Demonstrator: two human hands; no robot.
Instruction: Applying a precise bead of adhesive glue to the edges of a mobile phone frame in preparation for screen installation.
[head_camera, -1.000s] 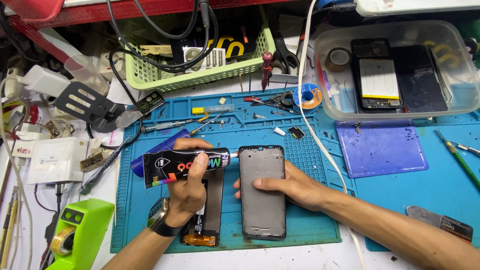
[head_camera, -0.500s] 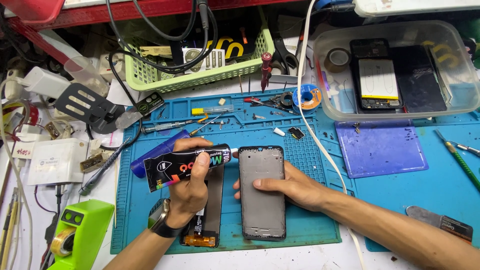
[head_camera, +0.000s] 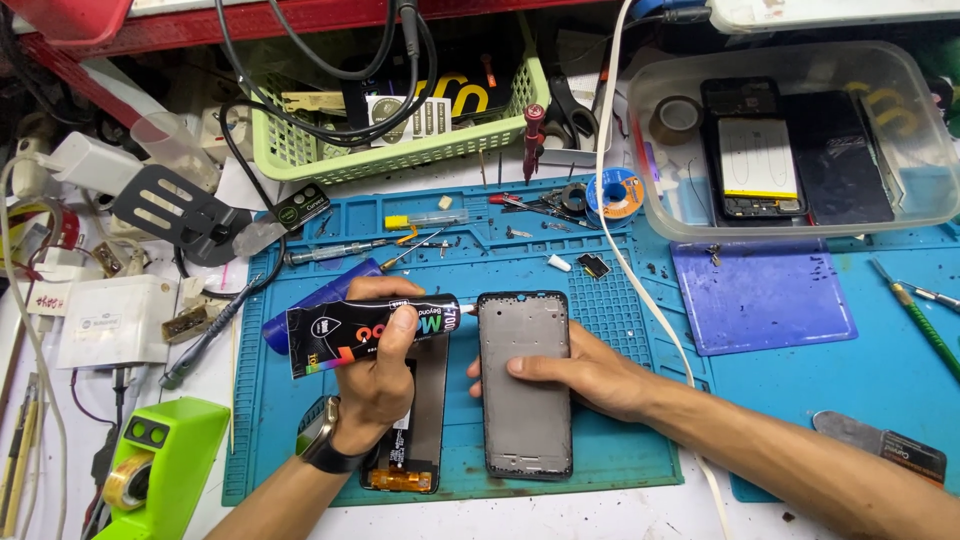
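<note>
Cluttered repair bench, blue silicone mat (head_camera: 500, 262). Right hand (head_camera: 590, 372) lying flat, pinning grey phone frame (head_camera: 526, 382) steady. Left hand (head_camera: 378, 368), at 9 o'clock, gripping black glue tube (head_camera: 368, 330), nozzle touching frame's corner.

Open blue mat (head_camera: 520, 262) lies above the grey phone frame (head_camera: 526, 385), broken only by small screws and a chip. A white cable (head_camera: 640, 285) crosses its right side. The green basket (head_camera: 400, 150) and clear plastic tub (head_camera: 790, 140) block the rear edge.

1 head-worn camera looks steeply down, close over the blue mat (head_camera: 520, 265) and bench clutter.
</note>
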